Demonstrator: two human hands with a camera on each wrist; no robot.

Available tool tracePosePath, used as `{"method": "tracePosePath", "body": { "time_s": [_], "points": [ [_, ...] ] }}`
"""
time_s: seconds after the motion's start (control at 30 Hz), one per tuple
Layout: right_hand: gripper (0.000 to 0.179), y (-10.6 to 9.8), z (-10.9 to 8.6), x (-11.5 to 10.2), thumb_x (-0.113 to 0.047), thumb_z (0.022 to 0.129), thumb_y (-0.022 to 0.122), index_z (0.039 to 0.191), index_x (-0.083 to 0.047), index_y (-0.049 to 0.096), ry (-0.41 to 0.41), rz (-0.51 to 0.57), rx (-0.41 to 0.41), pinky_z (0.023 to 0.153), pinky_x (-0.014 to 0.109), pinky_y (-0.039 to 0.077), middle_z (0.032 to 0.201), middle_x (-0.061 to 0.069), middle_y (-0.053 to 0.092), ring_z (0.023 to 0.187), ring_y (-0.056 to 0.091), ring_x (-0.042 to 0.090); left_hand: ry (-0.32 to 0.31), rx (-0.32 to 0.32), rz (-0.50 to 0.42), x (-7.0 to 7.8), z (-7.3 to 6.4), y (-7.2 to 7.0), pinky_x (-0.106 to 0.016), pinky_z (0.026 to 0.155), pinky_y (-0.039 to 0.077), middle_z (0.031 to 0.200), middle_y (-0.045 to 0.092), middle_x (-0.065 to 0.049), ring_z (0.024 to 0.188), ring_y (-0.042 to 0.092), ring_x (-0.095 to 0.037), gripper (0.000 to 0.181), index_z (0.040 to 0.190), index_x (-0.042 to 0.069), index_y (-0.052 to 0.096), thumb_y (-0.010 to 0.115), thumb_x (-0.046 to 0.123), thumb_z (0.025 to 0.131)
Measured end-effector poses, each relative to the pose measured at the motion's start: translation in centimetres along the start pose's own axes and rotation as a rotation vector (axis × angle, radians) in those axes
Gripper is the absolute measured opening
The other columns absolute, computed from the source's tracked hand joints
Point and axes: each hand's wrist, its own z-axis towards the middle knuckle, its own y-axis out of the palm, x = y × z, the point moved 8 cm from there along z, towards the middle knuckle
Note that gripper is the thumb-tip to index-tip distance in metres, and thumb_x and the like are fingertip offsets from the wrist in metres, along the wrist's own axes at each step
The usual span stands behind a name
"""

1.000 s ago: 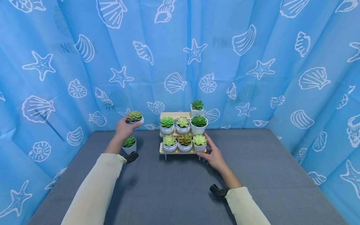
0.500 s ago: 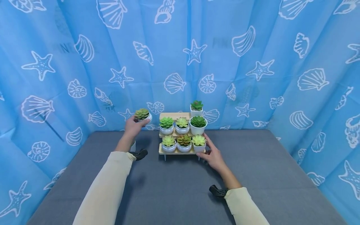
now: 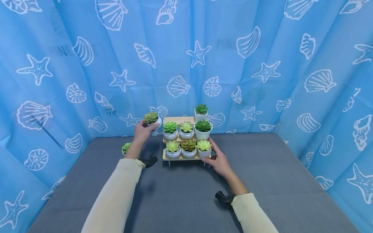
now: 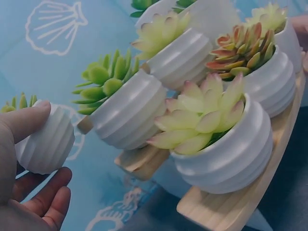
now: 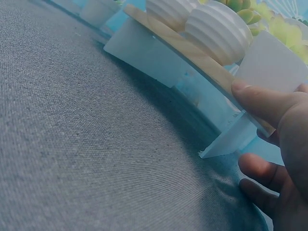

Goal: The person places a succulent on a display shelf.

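Note:
My left hand (image 3: 142,132) holds a small succulent in a white ribbed pot (image 4: 50,139), raised just left of a three-tier wooden plant stand (image 3: 178,120). Thumb and fingers grip the pot's sides. At the stand's lower right end, my right hand (image 3: 220,162) grips the bottom shelf (image 5: 207,67); its thumb lies on the front edge. Three potted succulents stand on the bottom shelf, among them a reddish one (image 3: 188,145). Three more fill the middle shelf, with a dark green one (image 3: 203,126) at right. A square-potted succulent (image 3: 201,111) stands at the top right.
Another potted succulent (image 3: 126,148) is on the grey cloth-covered table (image 3: 186,197), partly hidden by the left forearm. A blue curtain (image 3: 186,58) with white shell prints hangs behind the stand. Black straps (image 3: 150,161) are on the wrists.
My left hand has carried the potted succulent rightward, closer to the stand's top shelf. The forearm now covers much of the succulent on the table. My right hand keeps its place on the stand.

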Motion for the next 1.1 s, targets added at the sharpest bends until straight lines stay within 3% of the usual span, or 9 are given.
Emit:
{"method": "tracePosePath", "body": {
  "time_s": [0.5, 1.1],
  "points": [
    [0.092, 0.07, 0.07, 0.02, -0.019, 0.084, 0.079, 0.155, -0.033, 0.022, 0.016, 0.021, -0.015, 0.059, 0.034, 0.048, 0.143, 0.023, 0.045, 0.065, 0.054, 0.020, -0.007, 0.034, -0.167, -0.52, -0.16, 0.83, -0.047, 0.100, 0.043, 0.145, 0.041, -0.019, 0.124, 0.049, -0.031, 0.070, 0.144, 0.002, 0.036, 0.073, 0.022, 0.088],
    [0.092, 0.05, -0.01, 0.04, -0.019, 0.084, 0.079, 0.155, -0.032, 0.023, 0.026, 0.010, -0.008, 0.063, 0.033, 0.047, 0.143, 0.022, 0.045, 0.072, 0.054, 0.021, -0.013, 0.027, -0.110, 0.26, 0.58, 1.04, -0.044, 0.099, 0.043, 0.149, 0.040, -0.016, 0.124, 0.049, -0.028, 0.074, 0.146, 0.003, 0.036, 0.074, 0.029, 0.088]
  ]
}}
